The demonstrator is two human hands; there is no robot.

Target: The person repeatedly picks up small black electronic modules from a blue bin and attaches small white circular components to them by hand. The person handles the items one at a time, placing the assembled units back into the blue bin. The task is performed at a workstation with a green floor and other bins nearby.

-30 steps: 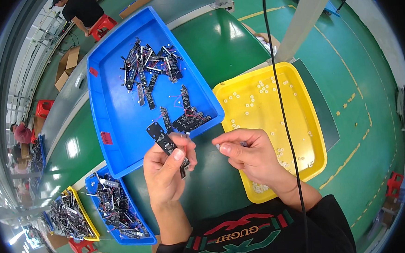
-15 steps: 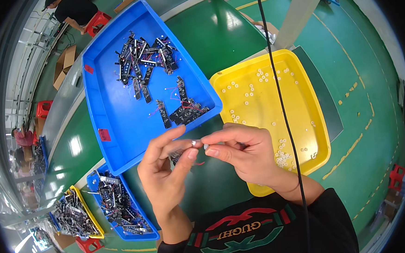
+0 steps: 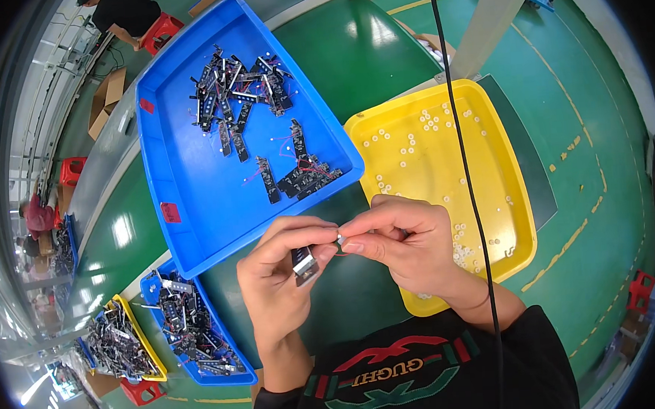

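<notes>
Head view: blue tray (image 3: 185, 213) holds black parts, yellow tray (image 3: 505, 164) white rings; both hands (image 3: 346, 259) pinch one black part (image 3: 304, 264).

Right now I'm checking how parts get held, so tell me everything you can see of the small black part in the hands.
The black part is a short, narrow strip, dark with a pale, shiny end face toward the camera. It looks like a little circuit piece; finer detail is too small to tell. It is held above the green table, tilted, pinched in the left hand. The right hand fingers meet it at its upper end.
</notes>
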